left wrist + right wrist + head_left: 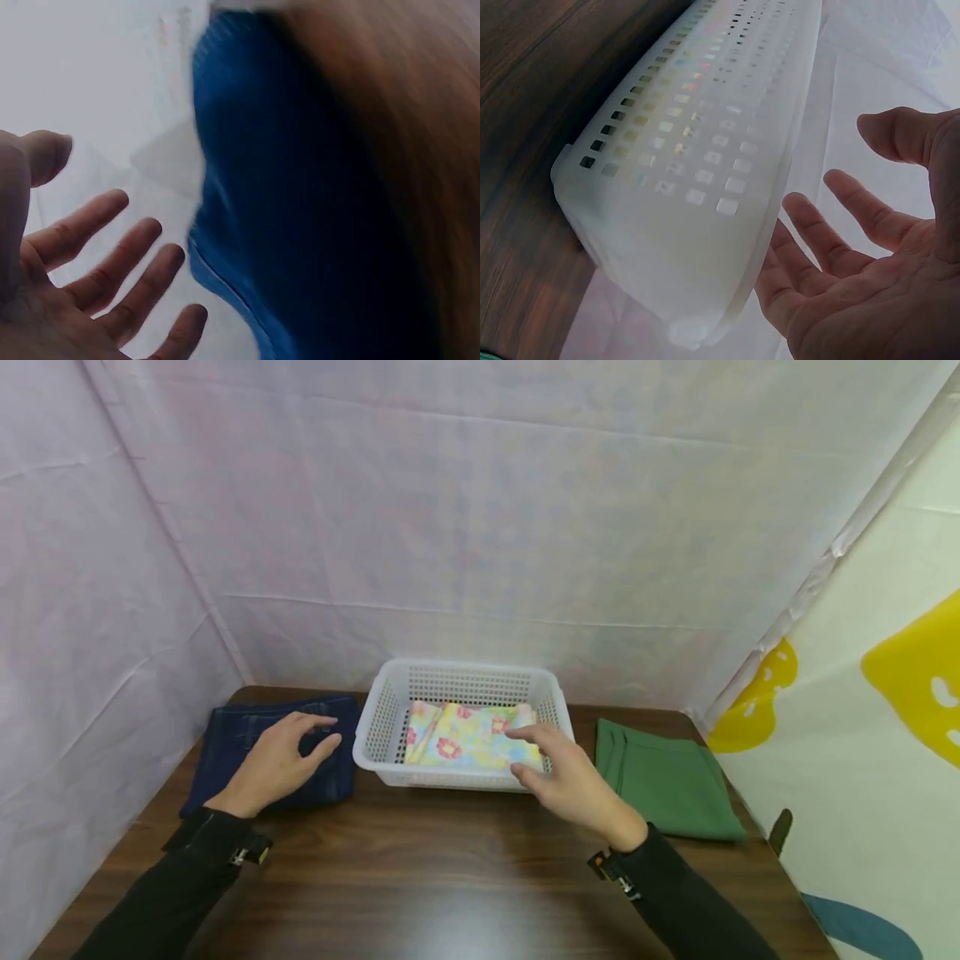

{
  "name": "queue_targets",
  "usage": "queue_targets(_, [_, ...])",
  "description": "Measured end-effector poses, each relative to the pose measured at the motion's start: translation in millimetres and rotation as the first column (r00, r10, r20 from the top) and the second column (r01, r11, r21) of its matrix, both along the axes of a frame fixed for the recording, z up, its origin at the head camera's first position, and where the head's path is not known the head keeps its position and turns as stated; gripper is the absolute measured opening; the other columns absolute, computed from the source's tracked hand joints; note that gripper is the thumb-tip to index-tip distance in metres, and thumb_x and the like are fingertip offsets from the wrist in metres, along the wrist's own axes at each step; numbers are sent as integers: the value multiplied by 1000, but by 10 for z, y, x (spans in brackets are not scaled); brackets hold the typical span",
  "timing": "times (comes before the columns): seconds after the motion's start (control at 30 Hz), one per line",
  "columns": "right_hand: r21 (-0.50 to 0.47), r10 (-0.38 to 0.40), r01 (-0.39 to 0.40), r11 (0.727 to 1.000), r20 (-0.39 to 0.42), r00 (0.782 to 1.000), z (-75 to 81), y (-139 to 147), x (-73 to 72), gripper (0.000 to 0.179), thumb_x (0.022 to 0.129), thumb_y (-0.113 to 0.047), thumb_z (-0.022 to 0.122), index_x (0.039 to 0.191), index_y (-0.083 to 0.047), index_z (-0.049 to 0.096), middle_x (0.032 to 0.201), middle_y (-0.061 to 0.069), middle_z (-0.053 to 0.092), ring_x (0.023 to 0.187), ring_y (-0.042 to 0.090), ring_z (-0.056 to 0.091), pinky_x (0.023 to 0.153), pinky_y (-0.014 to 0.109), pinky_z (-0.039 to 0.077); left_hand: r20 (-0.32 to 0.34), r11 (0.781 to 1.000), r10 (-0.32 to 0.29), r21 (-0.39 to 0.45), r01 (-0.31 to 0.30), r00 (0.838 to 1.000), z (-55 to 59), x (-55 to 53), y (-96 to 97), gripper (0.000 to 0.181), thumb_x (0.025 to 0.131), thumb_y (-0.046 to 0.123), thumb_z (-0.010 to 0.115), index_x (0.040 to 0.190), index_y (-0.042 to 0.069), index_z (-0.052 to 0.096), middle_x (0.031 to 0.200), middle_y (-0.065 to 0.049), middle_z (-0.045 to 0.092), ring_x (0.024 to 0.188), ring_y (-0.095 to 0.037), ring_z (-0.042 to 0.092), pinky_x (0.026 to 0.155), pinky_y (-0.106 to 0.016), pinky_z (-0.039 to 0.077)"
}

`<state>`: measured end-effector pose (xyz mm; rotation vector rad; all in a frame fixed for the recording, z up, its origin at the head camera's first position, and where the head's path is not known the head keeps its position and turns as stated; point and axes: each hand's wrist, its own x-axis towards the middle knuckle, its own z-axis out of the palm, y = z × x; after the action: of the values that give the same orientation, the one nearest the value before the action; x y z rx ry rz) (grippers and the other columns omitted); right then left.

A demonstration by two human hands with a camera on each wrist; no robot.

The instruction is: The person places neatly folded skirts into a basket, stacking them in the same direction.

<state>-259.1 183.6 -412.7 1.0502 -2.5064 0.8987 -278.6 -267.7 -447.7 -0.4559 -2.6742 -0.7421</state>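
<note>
My left hand (276,764) hovers over a folded pair of dark blue jeans (330,783), its fingers loosely bent and holding nothing. In the left wrist view the jeans (277,195) lie beside the spread fingers (142,281), a gap apart. A white perforated plastic basket (386,774) stands at the table's far middle, with a folded floral cloth (472,739) inside it. Over the basket's right front corner is my right hand (573,781), thumb and fingers apart with nothing between them. The right wrist view shows its relaxed fingers (855,247) near the basket's rim (769,247).
A folded green cloth (667,785) lies on the brown wooden table (420,860), to the right of the basket. White sheeting (480,527) hangs behind the table and on its left. At the right is a pale sheet with yellow shapes (757,706).
</note>
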Motion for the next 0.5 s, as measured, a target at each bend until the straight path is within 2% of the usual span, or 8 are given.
queue_targets(0.13, [17,19,-18,1000,-5,1000,-8,-56,5,49,101,-28,65,146,-17,50,141,0,51,131,17,47,98,44,47,16,997,49,-62,-48,999,-63,-1,-197,50,102,45,59,134,6,62,133,-24,54,120,-48,48,93,-71,38])
queue_targets(0.23, [31,29,-29,999,1,1000,-12,-100,11,50,102,-31,63,147,-17,48,142,1,49,132,18,46,100,44,46,51,987,118,-112,-112,992,-99,-3,-343,53,102,46,59,136,6,60,135,-29,49,121,-54,42,89,-77,35])
queue_targets(0.4, [62,41,-40,997,-13,999,-9,-201,17,53,102,-37,62,148,-16,47,145,2,48,133,19,45,101,44,45,130,958,239,-195,-211,962,-176,-4,-563,69,98,60,56,142,7,54,142,-35,38,123,-63,31,81,-83,30])
queue_targets(0.5, [80,50,-47,996,-32,998,-7,-275,7,54,102,-40,61,148,-16,47,145,2,47,133,19,45,102,44,45,188,950,263,-222,-220,946,-223,6,-667,77,96,65,56,147,8,49,146,-37,29,123,-68,25,79,-87,25])
